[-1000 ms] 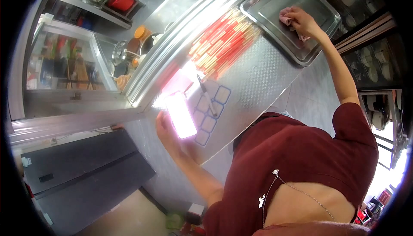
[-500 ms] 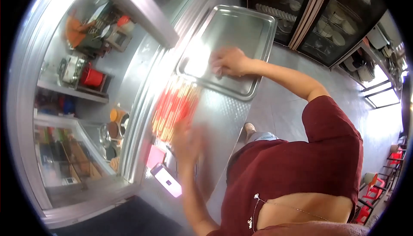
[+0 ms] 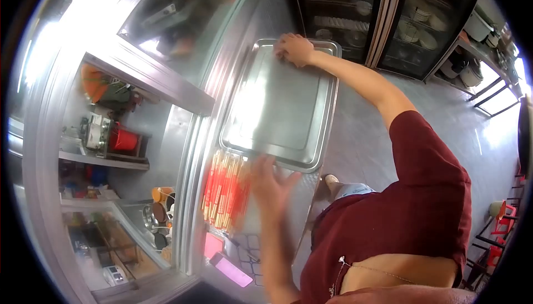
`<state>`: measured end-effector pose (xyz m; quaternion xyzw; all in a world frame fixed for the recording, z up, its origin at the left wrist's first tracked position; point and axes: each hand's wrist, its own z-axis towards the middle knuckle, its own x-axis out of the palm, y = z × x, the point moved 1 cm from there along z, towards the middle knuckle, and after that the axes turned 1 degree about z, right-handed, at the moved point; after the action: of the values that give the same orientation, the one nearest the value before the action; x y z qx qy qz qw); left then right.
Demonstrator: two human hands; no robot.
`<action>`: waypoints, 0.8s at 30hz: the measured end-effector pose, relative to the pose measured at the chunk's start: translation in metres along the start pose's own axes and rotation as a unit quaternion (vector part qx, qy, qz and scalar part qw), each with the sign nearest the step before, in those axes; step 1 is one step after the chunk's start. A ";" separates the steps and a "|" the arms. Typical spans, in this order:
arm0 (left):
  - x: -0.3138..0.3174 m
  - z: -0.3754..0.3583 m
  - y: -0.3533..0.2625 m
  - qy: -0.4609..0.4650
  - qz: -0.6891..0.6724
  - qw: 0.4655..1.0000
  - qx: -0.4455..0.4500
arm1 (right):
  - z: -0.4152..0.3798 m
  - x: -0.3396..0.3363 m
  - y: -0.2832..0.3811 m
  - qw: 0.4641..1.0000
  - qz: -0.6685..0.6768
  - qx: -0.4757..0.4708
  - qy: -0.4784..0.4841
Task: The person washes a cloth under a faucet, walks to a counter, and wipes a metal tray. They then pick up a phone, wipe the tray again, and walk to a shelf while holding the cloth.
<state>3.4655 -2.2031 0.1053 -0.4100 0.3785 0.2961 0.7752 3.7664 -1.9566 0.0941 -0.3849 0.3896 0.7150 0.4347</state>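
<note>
My right hand (image 3: pixel 294 50) is at the far end of a shallow metal tray (image 3: pixel 320 132), its fingers curled down against the metal. Whatever it may hold is hidden under the palm. My left hand (image 3: pixel 271 181), slightly blurred, hovers by the tray's near edge with thumb and fingers apart and nothing seen in it. Just left of that hand, a row of thin sticks in red wrappers, looking like chopsticks (image 3: pixel 222 190), lies on the metal counter. The tray rests on the same counter, against the window frame.
Nearer me lie a phone (image 3: pixel 232 270) with a lit pink screen, a pink item (image 3: pixel 213 244) and a dark wire rack (image 3: pixel 247 251). A metal-framed window (image 3: pixel 194 154) borders the counter's left. Glass-door cabinets (image 3: pixel 411 26) with dishes stand beyond; red stools (image 3: pixel 502 221) are at right.
My right hand has moved from the tray's middle to its far end. My left hand has shifted from the red-wrapped sticks toward the tray's near edge. The camera view has also shifted.
</note>
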 end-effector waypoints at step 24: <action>0.006 0.000 -0.002 -0.021 -0.109 0.993 -0.031 | -0.006 0.030 0.143 0.937 0.166 -0.305 0.028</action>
<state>3.4704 -2.2028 0.1011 -0.4662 0.3057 0.2294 0.7979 3.6261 -1.9983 0.0964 -0.4488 0.2236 0.8502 0.1604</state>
